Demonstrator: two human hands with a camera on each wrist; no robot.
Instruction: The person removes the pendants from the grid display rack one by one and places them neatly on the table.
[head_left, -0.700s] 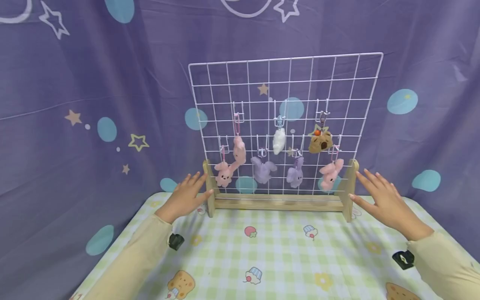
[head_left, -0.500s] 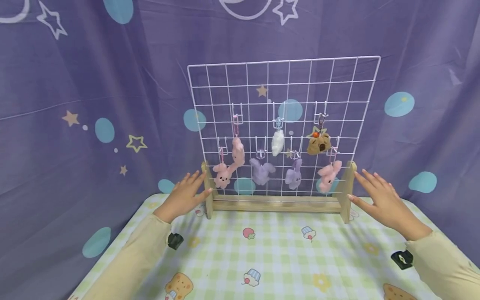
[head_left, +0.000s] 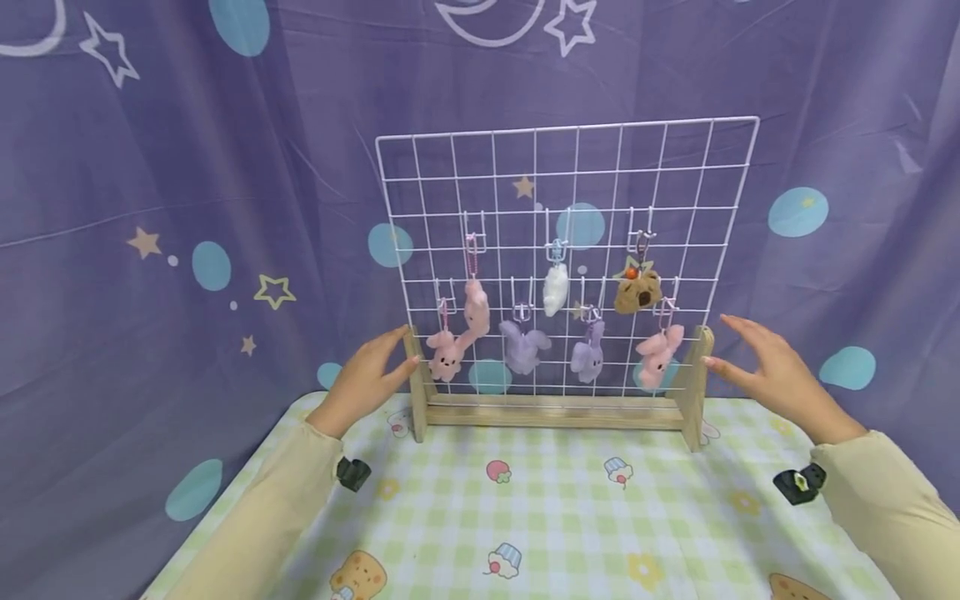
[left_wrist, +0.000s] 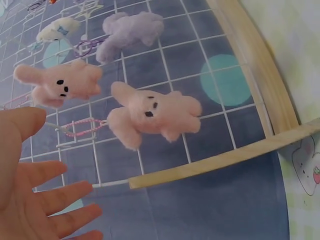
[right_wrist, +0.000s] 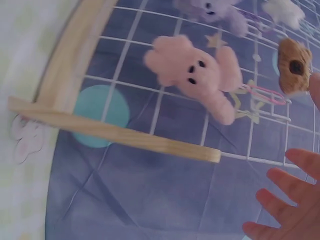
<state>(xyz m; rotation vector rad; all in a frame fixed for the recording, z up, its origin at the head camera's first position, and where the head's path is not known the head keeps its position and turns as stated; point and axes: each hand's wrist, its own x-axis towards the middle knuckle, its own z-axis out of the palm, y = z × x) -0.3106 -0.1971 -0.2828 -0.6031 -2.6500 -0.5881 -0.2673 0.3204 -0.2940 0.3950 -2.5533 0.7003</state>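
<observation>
A white wire grid rack point(head_left: 570, 127) stands upright in a wooden base point(head_left: 555, 417). Plush keychains hang on its hooks: pink bunnies point(head_left: 447, 357), purple bunnies point(head_left: 525, 347), a white plush point(head_left: 556, 290) and a brown bear head point(head_left: 637, 293). At the base's left post my left hand point(head_left: 363, 379) is held with fingers extended and thumb apart. My right hand point(head_left: 783, 379) mirrors it just outside the right post. Both wrist views show spread fingers point(left_wrist: 65, 197) with nothing held; a pink bunny point(right_wrist: 197, 75) hangs near the right hand.
The table has a green checked cloth point(head_left: 570, 508) printed with cupcakes and strawberries. Behind the rack hangs a purple curtain point(head_left: 285, 125) with stars and teal spots. Dark wrist devices point(head_left: 799, 483) sit at both sleeves.
Both hands have turned from palms down with fingers fanned to thumb and fingers facing the posts. The head view has tilted up slightly, so the rack sits a little lower.
</observation>
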